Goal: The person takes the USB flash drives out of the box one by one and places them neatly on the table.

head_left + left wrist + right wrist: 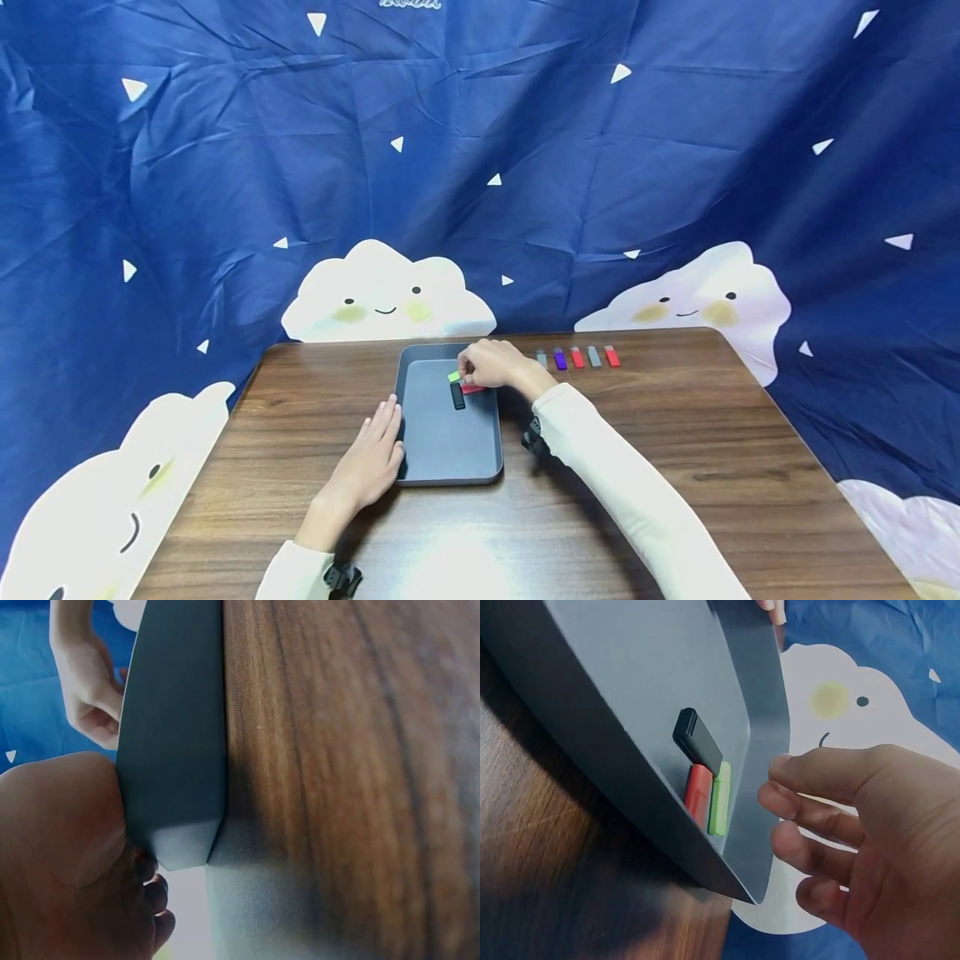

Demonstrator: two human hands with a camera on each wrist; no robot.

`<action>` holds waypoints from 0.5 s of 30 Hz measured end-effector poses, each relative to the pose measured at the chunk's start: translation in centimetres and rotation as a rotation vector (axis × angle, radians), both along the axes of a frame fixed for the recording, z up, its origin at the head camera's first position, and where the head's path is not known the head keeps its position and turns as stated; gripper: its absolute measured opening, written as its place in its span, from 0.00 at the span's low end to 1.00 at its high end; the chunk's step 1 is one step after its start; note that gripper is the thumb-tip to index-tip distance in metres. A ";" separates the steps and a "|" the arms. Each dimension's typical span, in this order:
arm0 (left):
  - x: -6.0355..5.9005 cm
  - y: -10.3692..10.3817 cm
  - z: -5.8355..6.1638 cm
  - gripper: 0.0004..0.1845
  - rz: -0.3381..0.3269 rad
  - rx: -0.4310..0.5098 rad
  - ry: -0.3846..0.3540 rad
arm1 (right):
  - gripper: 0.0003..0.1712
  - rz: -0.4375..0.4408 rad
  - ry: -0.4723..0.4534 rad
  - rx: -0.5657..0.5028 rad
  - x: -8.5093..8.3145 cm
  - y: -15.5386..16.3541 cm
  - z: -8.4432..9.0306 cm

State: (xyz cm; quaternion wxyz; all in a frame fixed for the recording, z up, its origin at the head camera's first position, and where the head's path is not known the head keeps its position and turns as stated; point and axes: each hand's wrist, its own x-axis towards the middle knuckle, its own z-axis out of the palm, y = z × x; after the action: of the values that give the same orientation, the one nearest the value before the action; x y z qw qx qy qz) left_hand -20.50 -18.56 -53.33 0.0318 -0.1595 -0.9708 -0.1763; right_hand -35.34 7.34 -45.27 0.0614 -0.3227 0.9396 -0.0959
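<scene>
Blue cloth (480, 167) hangs behind a wooden tabletop (675, 433) bearing a grey tray (450, 450). Left hand (367, 462): fingers straight along the tray's left edge. Right hand (495, 364), nearer the sticks: fingers loosely bent, nothing seen grasped, above the tray's far right corner. Just below lie a black stick (458, 397), aligned near-to-far, a red stick (472, 389), aimed at the right edge, and a green stick (453, 377); overhead, the last two's right ends are hidden.

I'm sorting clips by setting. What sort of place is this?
Probably an indoor spot set up for recording, though the wider room is out of view: a blue backdrop printed with smiling clouds fills the background, right behind a wooden table bearing a grey tray.
</scene>
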 end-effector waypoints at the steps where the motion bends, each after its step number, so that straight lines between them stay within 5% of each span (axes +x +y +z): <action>1: 0.0 0.0 0.0 0.33 0.000 0.000 -0.001 | 0.03 -0.003 -0.005 0.008 0.0 -0.2 -0.1; 15: 0.2 0.0 0.2 0.32 -0.005 0.019 -0.002 | 0.18 -0.018 -0.087 0.099 -0.1 -2.0 -1.2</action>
State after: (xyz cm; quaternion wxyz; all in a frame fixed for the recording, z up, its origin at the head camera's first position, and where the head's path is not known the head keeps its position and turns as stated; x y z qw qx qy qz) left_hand -20.30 -18.52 -53.17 0.0320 -0.1615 -0.9687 -0.1858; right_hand -35.48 5.31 -46.43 0.1173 -0.3061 0.9426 -0.0637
